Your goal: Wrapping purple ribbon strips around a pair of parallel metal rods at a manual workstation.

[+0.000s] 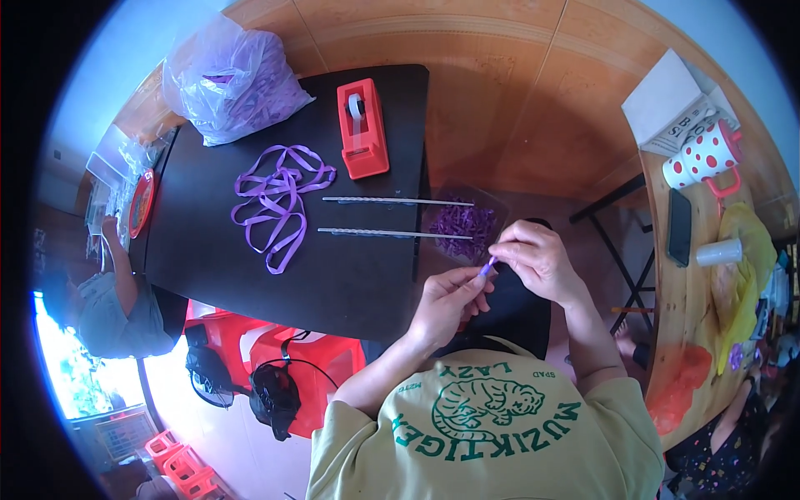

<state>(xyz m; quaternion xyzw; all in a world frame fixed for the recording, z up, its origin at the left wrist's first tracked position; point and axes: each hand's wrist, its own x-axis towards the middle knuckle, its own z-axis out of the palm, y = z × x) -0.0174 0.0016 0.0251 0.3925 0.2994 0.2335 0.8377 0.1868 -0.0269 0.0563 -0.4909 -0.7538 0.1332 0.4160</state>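
Nearest, at five o'clock: the wearer's pale-green cloth shirt (pixel 487 467). Left to right: between ten and eleven, a crinkled, translucent bag (pixel 242 87) bulges. At ten, flat purple ribbon (pixel 287 190) lies in crossed loops on the black table (pixel 367 283); a tug could knot it. At eleven, a boxy red dispenser (pixel 365 154). Near centre, two thin, ridged rods (pixel 375 232) overhang the table edge; a knock could tip them. At four, the left hand (pixel 454 298) pinches a small purple strip (pixel 488 267), at three. At two, curly shreds (pixel 454 221); if either pinch slips, the strip could vanish there. At three, the right hand (pixel 533 257) pinches its upper end.
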